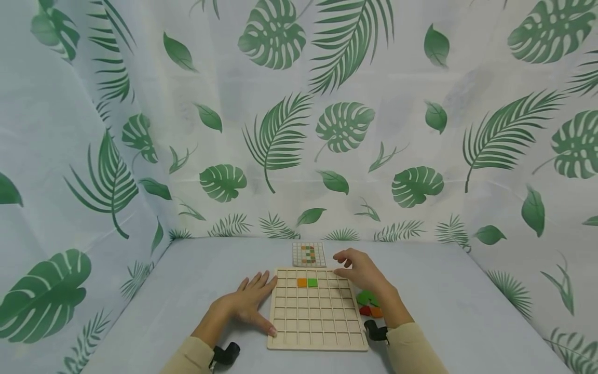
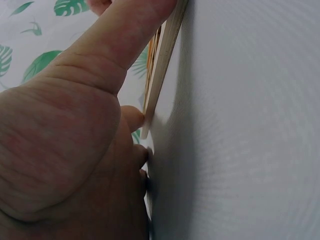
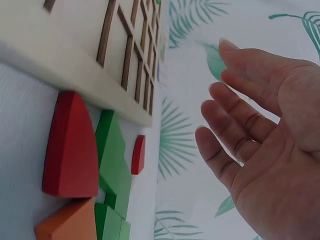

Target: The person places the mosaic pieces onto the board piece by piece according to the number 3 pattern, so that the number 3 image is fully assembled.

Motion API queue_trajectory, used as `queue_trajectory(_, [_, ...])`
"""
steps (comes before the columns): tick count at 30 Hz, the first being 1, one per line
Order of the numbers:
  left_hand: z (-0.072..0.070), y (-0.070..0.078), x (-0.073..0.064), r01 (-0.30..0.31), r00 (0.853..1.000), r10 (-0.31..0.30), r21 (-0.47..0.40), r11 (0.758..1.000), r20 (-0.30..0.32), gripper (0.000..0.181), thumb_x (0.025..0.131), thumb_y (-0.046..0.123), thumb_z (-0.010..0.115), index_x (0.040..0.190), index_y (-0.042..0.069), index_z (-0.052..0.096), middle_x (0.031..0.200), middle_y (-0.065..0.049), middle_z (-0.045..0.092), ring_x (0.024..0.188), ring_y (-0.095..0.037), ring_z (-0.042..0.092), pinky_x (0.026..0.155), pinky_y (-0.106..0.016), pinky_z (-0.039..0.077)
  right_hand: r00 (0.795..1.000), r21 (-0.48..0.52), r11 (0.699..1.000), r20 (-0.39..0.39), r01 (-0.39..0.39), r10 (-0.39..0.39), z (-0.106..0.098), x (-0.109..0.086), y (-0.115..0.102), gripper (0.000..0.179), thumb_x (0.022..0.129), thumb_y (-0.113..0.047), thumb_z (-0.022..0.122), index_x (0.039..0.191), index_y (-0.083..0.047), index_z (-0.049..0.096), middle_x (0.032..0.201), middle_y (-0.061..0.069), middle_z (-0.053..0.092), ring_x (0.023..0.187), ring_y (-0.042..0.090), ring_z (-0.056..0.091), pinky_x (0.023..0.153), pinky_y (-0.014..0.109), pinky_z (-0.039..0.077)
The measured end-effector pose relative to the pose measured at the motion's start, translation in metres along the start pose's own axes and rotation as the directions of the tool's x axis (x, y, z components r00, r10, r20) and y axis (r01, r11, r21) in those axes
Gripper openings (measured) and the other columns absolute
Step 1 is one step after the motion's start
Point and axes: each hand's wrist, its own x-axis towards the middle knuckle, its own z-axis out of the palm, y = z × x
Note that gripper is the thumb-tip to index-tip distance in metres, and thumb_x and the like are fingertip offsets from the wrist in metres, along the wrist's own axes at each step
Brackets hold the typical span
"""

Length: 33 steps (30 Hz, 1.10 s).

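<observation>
A pale wooden grid board (image 1: 315,327) lies on the table, with an orange square tile (image 1: 302,282) and a green square tile (image 1: 312,282) side by side in its upper rows. My left hand (image 1: 247,301) spreads along the board's left side, thumb and fingertips at its edge; the left wrist view shows the thumb against the wooden rim. Over the board's upper right corner hovers my right hand (image 1: 358,270), its fingers loosely bent with nothing between them. Beside the right edge lie loose green pieces (image 3: 111,155), a red piece (image 3: 72,150) and an orange piece (image 3: 70,222).
A small pattern card (image 1: 309,254) with a printed grid of coloured squares lies just beyond the board. Pale cloth covers the table (image 1: 187,280). A leaf-printed curtain (image 1: 289,208) rises behind and at both sides.
</observation>
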Motion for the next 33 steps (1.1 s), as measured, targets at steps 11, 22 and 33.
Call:
queue_trajectory(11, [-0.001,0.001,0.000,0.009,1.000,-0.009,0.001,1.000,-0.002,0.138,0.064,0.079,0.083,0.168,0.018,0.017,0.176,-0.013,0.006,0.164,-0.035,0.002,0.132,-0.059,0.003,0.999,0.011,0.999,0.003,-0.045,0.045,-0.012,-0.004,0.011,0.030,0.099,-0.011,0.071,0.127,-0.001,0.070,0.123,0.018,0.070,0.098,0.023,0.061,0.074,0.030,0.057])
queue_trajectory(22, [0.000,0.001,0.000,0.013,1.000,-0.013,0.002,1.000,-0.003,0.139,0.063,0.079,0.084,0.168,0.018,0.017,0.176,-0.014,0.006,0.164,-0.035,0.003,0.131,-0.059,0.004,0.997,0.026,0.996,0.001,-0.080,0.080,-0.016,-0.005,0.028,0.033,0.097,-0.012,0.073,0.128,0.000,0.069,0.120,0.019,0.070,0.098,0.024,0.062,0.077,0.030,0.059])
queue_trajectory(33, [0.000,0.002,0.000,0.012,1.000,-0.012,-0.011,1.000,-0.005,0.139,0.063,0.078,0.084,0.168,0.018,0.017,0.176,-0.014,0.007,0.164,-0.035,0.003,0.132,-0.059,0.004,0.992,0.008,0.992,-0.004,-0.130,0.130,-0.015,-0.006,0.035,0.031,0.097,-0.009,0.073,0.126,0.000,0.070,0.114,0.015,0.071,0.096,0.023,0.063,0.080,0.035,0.061])
